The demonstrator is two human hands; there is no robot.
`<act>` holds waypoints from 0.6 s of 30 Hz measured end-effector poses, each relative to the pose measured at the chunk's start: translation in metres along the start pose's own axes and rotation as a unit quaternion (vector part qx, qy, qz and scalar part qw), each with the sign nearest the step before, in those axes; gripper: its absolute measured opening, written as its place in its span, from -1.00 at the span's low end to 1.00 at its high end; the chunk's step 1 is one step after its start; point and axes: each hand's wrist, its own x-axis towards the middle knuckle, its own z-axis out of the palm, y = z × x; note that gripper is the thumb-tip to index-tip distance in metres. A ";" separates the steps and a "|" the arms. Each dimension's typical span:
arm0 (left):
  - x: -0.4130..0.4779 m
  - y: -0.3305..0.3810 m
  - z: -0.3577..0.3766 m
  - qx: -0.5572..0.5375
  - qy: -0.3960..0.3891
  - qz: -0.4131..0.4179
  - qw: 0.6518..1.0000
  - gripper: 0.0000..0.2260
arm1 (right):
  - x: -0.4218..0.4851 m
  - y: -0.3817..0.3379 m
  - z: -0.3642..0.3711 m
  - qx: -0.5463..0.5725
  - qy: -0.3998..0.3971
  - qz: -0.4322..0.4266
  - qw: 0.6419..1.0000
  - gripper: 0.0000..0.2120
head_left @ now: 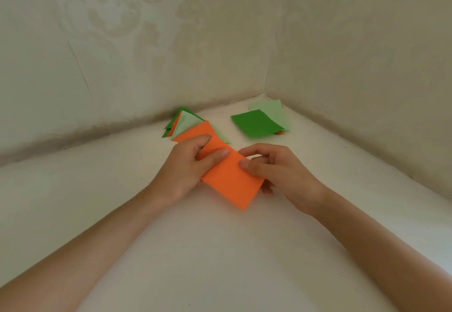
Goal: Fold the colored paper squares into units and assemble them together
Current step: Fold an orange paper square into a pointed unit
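Observation:
An orange paper (230, 179), folded into a long strip, is held just above the white surface in the middle of the view. My left hand (188, 165) grips its left side, thumb on top and fingers curled under. My right hand (278, 167) pinches its right edge, thumb pressed on the top face. Behind the orange paper lies a heap of folded units (182, 123) in dark green, light green and orange. To the right lies a stack of flat squares (259, 122), a dark green one on top of a light green one.
The white surface (220, 250) sits in a corner between two pale patterned walls (146, 42); the walls meet behind the stack of squares. Both heaps lie close to the back wall.

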 end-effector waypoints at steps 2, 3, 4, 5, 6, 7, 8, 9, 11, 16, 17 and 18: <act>0.000 0.002 0.001 -0.020 0.029 0.006 0.999 -0.85 | -0.003 0.004 0.000 0.001 0.043 -0.024 0.999 -0.92; 0.001 0.003 0.000 -0.041 0.066 0.000 0.997 -0.85 | -0.004 0.004 -0.002 0.007 0.084 -0.041 0.996 -0.90; 0.001 0.006 -0.001 -0.062 0.102 -0.010 0.993 -0.76 | -0.006 0.003 -0.005 0.020 0.132 -0.058 0.989 -0.88; 0.001 0.007 -0.003 -0.080 0.122 -0.021 0.989 -0.71 | -0.007 0.002 -0.008 0.033 0.174 -0.072 0.982 -0.85; -0.001 0.011 -0.005 -0.101 0.124 -0.033 0.987 -0.69 | -0.008 0.001 -0.010 0.043 0.203 -0.082 0.975 -0.83; -0.003 0.016 -0.005 -0.129 0.108 -0.049 0.985 -0.70 | -0.009 0.000 -0.010 0.051 0.217 -0.091 0.970 -0.81; -0.006 0.020 -0.003 -0.162 0.082 -0.071 0.981 -0.68 | -0.011 -0.002 -0.009 0.056 0.220 -0.098 0.969 -0.79; -0.009 0.023 -0.001 -0.193 0.057 -0.092 0.975 -0.63 | -0.013 -0.003 -0.006 0.059 0.216 -0.102 0.969 -0.78; -0.013 0.028 0.004 -0.219 0.022 -0.108 0.969 -0.58 | -0.017 -0.004 0.002 0.058 0.198 -0.108 0.973 -0.79; -0.013 0.025 0.009 -0.216 0.069 -0.086 0.970 -0.71 | -0.021 0.005 0.018 0.027 0.083 -0.115 0.990 -0.86; -0.011 0.022 0.008 -0.209 0.084 -0.087 0.970 -0.70 | -0.020 0.006 0.017 0.002 0.060 -0.127 0.990 -0.85; -0.009 0.020 0.007 -0.202 0.092 -0.089 0.971 -0.69 | -0.021 0.005 0.015 -0.037 0.041 -0.144 0.988 -0.79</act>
